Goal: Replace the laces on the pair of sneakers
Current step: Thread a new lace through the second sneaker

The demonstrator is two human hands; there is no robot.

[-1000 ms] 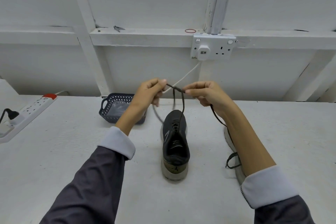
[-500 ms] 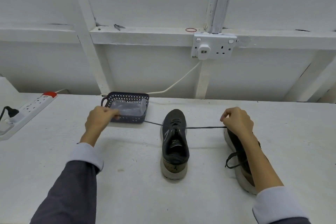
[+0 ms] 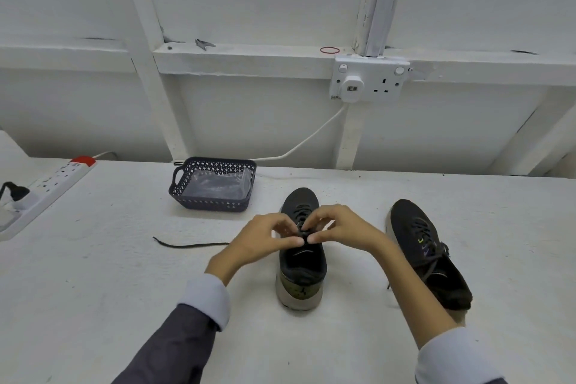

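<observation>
Centre sneaker (image 3: 301, 268): black, standing on its sole at mid-frame on the white table (image 3: 93, 274), heel toward the viewer.
Lace (image 3: 301, 216): dark, threaded across the centre sneaker's throat.
Left hand (image 3: 268, 240): thumb and forefinger pinch the lace above the tongue.
Right hand (image 3: 339, 231): fingers curled, pinching the same lace, its fingertips just beside the left's.
Loose lace end (image 3: 190, 245): flat on the table at centre left; its inner run is hidden behind the left hand.
Right-hand sneaker (image 3: 427, 256): laced, right of centre, untouched by either hand.
Basket (image 3: 215, 204): dark, perforated, behind and left of the centre sneaker, holding a clear plastic bag (image 3: 218, 185).
Power strip (image 3: 46, 187): left edge.
Wall socket (image 3: 369, 79): upper right of centre.
</observation>
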